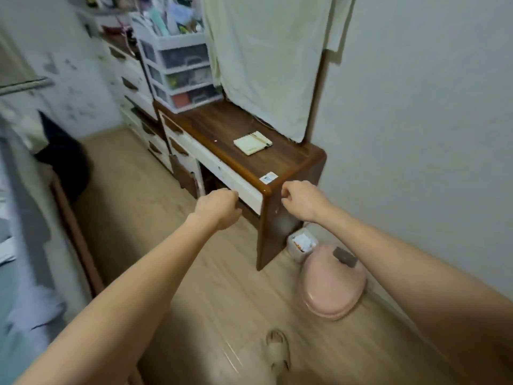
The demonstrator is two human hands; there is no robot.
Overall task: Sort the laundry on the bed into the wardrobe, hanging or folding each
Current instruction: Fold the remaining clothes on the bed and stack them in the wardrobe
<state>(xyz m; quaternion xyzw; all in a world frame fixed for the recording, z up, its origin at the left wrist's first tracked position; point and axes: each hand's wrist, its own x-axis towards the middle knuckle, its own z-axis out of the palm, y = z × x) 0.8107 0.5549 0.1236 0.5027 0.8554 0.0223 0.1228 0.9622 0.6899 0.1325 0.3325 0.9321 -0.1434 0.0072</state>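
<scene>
Both my arms reach forward over the floor. My left hand (219, 207) has its fingers curled into a loose fist in front of the desk's white drawer, and nothing shows in it. My right hand (302, 200), also curled and holding nothing, hovers beside the desk's near corner. The bed (30, 245) runs along the left edge with blurred grey, white and teal laundry on it. A dark garment (65, 159) hangs over the bed's far end. No wardrobe is in view.
A brown wooden desk (277, 162) stands against the right wall with a notepad (252, 143) on top and a cream cloth (266, 59) hanging above. A plastic drawer unit (183, 76) stands on its far end, white dressers beyond. A pink round lid (333, 287) and a slipper (277, 354) lie on the floor.
</scene>
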